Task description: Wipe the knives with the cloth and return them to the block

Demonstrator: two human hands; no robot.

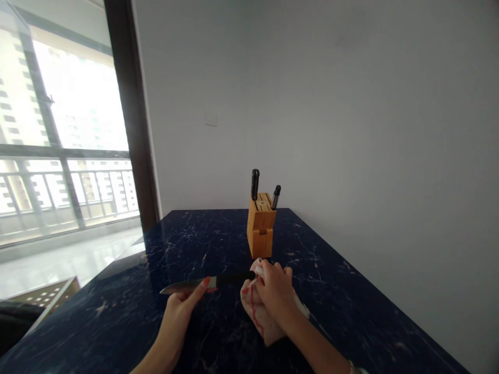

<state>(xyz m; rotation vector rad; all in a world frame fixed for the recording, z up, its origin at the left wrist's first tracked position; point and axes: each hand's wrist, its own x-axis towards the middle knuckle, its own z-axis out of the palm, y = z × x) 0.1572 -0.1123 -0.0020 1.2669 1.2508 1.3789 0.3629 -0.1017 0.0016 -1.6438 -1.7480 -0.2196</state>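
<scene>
Because the edge of this kitchen knife (187, 285) lies so near my own skin, I keep my left hand (179, 317) back at the heel of the blade, its fingers (195, 292) pinched on the steel just ahead of the black handle (234, 279). The knife lies crosswise above the desk (331, 291), its tip pointing left. My right hand (275, 293) is closed, its fingers (278, 272) pressed together over a white cloth with a red stripe (259, 311), which bunches against the far end of the handle and hangs down to the desk. I think the butt of the handle goes into the folds, though the cloth hides it, so I can't be sure. A good hold here keeps the sharp edge turned clear of both palms, with slow, even pressure (smooth steel slips easily).

Just beyond my right hand stands a bamboo knife block (260, 228), holding a tall black handle (254, 184) and a shorter dark one (276, 197). It is the only thing close enough to catch my knuckles. Behind it rises a grey wall (331, 104) with a small switch plate (211, 118). To the left, a dark-framed glass door (132, 104) looks onto a balcony railing (66, 187), and a perforated crate (47, 295) sits low beside the desk.
</scene>
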